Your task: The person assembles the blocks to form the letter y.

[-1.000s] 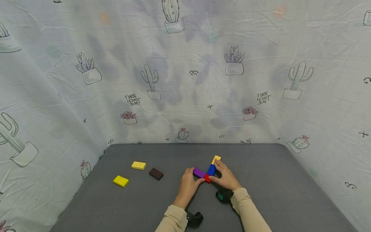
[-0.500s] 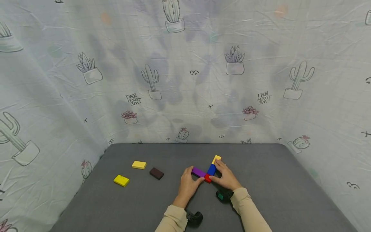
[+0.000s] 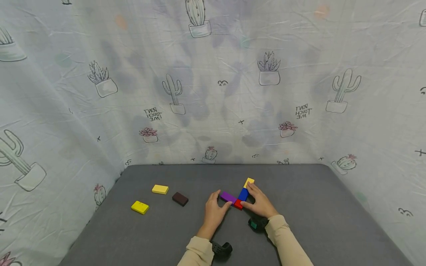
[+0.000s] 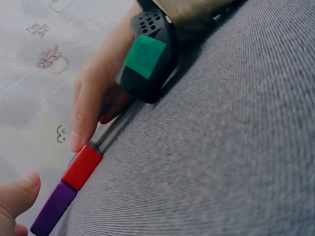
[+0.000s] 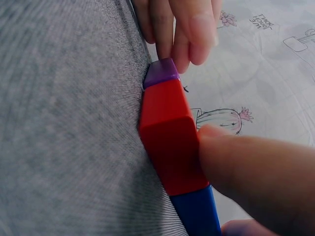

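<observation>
In the head view, a purple block (image 3: 228, 197) lies end to end with a red block (image 3: 238, 204). From the red one, a blue block (image 3: 243, 194) and a yellow block (image 3: 249, 181) run away at an angle. My left hand (image 3: 214, 212) is beside the purple block, thumb and fingers spread around it; the left wrist view shows its thumb (image 4: 24, 194) apart from the block. My right hand (image 3: 261, 203) rests along the blue and yellow blocks. Its straight thumb (image 5: 246, 167) touches the red block, and its other fingertips are at the yellow one.
Two yellow blocks, one farther (image 3: 160, 189) and one nearer (image 3: 140, 207), lie at the left with a dark brown block (image 3: 180, 199). All are on a grey cloth-covered table (image 3: 149, 236). A cactus-print curtain (image 3: 213, 125) hangs behind. Black devices (image 3: 257, 224) are strapped at both wrists.
My left hand has drawn slightly left and back from the purple block, its thumb coming away. My right hand stays in place; the blocks look nearly still.
</observation>
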`<state>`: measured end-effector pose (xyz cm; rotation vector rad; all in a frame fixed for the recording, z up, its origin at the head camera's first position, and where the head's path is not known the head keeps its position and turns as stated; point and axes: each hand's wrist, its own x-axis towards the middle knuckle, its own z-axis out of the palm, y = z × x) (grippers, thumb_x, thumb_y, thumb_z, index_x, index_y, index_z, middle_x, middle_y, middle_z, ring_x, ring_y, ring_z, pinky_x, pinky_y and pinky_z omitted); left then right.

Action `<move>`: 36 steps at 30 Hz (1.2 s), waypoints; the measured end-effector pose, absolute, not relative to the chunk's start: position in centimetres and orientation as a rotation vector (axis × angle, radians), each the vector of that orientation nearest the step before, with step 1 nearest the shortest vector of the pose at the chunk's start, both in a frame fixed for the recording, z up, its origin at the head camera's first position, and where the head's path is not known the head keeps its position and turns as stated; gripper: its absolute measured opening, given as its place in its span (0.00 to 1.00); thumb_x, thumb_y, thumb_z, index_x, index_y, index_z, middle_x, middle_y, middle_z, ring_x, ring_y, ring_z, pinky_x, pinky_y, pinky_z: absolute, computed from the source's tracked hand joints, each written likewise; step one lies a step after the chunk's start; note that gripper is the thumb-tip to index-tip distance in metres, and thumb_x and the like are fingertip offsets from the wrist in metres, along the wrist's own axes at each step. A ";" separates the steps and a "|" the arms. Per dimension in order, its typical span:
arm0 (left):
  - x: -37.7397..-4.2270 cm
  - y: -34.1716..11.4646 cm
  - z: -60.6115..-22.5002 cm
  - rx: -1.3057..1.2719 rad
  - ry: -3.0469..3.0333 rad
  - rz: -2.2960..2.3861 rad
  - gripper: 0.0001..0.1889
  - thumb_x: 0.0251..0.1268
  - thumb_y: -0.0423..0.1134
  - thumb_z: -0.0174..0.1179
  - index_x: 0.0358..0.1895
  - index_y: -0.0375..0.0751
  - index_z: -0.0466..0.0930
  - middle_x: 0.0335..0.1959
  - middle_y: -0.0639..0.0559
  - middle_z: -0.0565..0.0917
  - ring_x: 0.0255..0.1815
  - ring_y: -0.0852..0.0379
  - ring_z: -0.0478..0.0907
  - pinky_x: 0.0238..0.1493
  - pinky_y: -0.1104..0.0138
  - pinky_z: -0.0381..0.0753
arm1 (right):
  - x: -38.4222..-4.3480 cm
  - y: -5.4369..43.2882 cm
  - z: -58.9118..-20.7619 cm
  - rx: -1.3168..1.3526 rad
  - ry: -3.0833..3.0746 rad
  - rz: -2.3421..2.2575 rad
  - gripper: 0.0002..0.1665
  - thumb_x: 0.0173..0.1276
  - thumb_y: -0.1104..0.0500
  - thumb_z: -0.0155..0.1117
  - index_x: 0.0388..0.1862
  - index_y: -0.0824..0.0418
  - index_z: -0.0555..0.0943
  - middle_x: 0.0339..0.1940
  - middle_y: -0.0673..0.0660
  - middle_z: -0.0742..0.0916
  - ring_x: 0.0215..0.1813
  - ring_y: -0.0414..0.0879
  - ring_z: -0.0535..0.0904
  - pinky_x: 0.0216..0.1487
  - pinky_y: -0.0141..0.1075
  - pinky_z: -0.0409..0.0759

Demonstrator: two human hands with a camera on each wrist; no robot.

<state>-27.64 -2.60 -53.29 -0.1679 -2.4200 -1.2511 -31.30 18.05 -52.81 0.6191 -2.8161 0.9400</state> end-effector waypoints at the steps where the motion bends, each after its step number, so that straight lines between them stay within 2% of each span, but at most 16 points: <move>1: -27.6 -2.7 -53.3 -0.176 -2.411 -1.256 0.32 0.53 0.45 0.70 0.58 0.29 0.73 0.53 0.37 0.78 0.56 0.41 0.76 0.57 0.50 0.75 | -31.3 18.0 -52.8 0.618 -2.820 0.944 0.50 0.61 0.40 0.64 0.70 0.70 0.61 0.74 0.66 0.62 0.75 0.63 0.54 0.69 0.60 0.58; 18: -26.9 -6.0 -52.8 -0.148 -2.311 -1.219 0.29 0.54 0.42 0.70 0.56 0.29 0.74 0.53 0.36 0.79 0.55 0.38 0.76 0.54 0.48 0.76 | -30.8 18.0 -53.0 0.656 -2.730 0.980 0.51 0.61 0.36 0.61 0.70 0.71 0.62 0.73 0.67 0.64 0.74 0.64 0.55 0.67 0.63 0.58; 28: -26.5 -9.9 -52.6 -0.080 -2.323 -1.191 0.29 0.56 0.43 0.68 0.58 0.30 0.74 0.55 0.35 0.78 0.57 0.37 0.75 0.56 0.47 0.74 | -31.1 18.1 -52.9 0.624 -2.852 0.947 0.50 0.61 0.40 0.64 0.71 0.69 0.60 0.75 0.65 0.61 0.75 0.63 0.53 0.69 0.60 0.58; 36: -25.6 -12.8 -52.1 -0.033 -2.320 -1.169 0.30 0.57 0.43 0.67 0.60 0.31 0.72 0.57 0.34 0.76 0.58 0.36 0.73 0.55 0.43 0.73 | -31.0 18.2 -52.7 0.649 -2.791 0.992 0.49 0.60 0.42 0.65 0.70 0.70 0.62 0.74 0.67 0.63 0.74 0.64 0.54 0.68 0.61 0.59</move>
